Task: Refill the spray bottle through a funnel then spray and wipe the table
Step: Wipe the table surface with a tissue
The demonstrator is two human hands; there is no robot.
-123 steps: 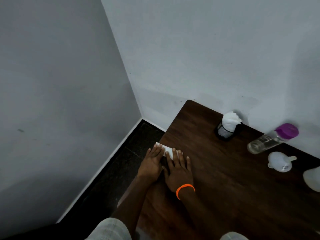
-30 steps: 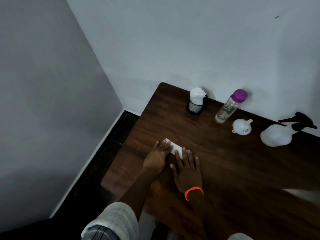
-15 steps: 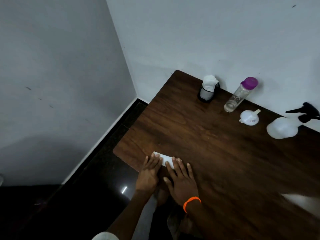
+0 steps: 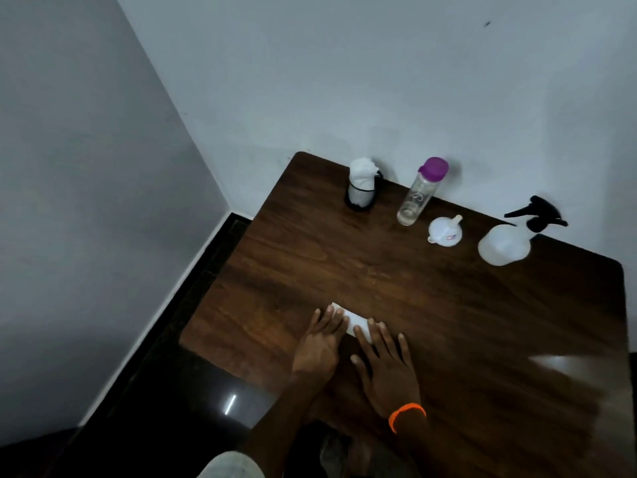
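Since half a second ago the two hands with the white folded tissue (image 4: 355,322) have stayed near the front left corner of the table (image 4: 482,322), while the view rose a little. Both hands lie flat with fingers stretched and slightly spread, pressing the tissue on the wood. The left hand (image 4: 320,346) covers its left end; the right hand (image 4: 387,367), with an orange band (image 4: 406,414) on the wrist, covers its right end, so only a strip shows between and before the fingertips.

Along the back edge stand a black holder with tissues (image 4: 360,188), a clear bottle with purple cap (image 4: 420,194), a white funnel (image 4: 444,231) and the spray bottle (image 4: 506,244) with black trigger. The funnel carries a small label; I cannot read it, nor the print on the clear bottle.
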